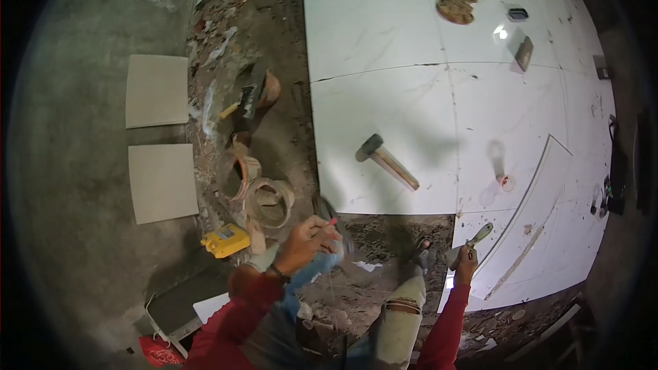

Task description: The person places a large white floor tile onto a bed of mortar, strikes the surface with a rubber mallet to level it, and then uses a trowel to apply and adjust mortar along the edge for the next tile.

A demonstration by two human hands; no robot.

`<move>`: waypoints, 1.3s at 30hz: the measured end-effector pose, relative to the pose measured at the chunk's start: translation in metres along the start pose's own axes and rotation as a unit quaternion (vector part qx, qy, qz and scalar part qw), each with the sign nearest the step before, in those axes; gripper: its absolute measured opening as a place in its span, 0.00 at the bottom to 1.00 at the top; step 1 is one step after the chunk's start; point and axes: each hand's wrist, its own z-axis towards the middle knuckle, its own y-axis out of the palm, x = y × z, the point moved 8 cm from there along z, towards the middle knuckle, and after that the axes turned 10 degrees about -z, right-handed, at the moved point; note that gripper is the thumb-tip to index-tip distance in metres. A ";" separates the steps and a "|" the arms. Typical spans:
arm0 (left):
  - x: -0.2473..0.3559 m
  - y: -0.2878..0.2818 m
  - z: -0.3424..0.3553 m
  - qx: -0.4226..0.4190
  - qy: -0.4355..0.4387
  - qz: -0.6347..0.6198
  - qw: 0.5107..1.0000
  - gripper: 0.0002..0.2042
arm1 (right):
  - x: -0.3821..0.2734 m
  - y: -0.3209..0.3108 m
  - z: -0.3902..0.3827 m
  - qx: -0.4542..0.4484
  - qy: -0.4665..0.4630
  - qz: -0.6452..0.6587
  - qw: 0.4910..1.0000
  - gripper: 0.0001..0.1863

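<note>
My left hand (pixel 305 245) is over my knee, its fingers pinched around a small pink stick-like piece (pixel 334 220) whose kind I cannot make out. My right hand (pixel 466 267) grips a trowel (pixel 482 233) with a greenish handle, beside the edge of the white floor tiles. The handle points up and away from me; the blade, partly hidden, is beside my fingers. A mallet (pixel 387 161) with a dark head and wooden handle lies on the large white tile (pixel 384 109) ahead. Bare, rough mortar bed (pixel 370 233) shows between my legs.
Mortar-stained buckets (pixel 269 202) and a second trowel (pixel 248 101) are on the rubble strip at left. Nearby lie a yellow tool (pixel 225 240) and two beige tiles (pixel 162 183). A small cup (pixel 506 182), a sponge-like lump (pixel 457 4) and a thin curved strip (pixel 521 195) rest on the tiles.
</note>
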 end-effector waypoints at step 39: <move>0.129 -0.098 0.328 -0.022 0.227 0.373 0.900 0.15 | -0.359 0.597 0.154 -0.162 -0.466 -0.453 0.743 0.11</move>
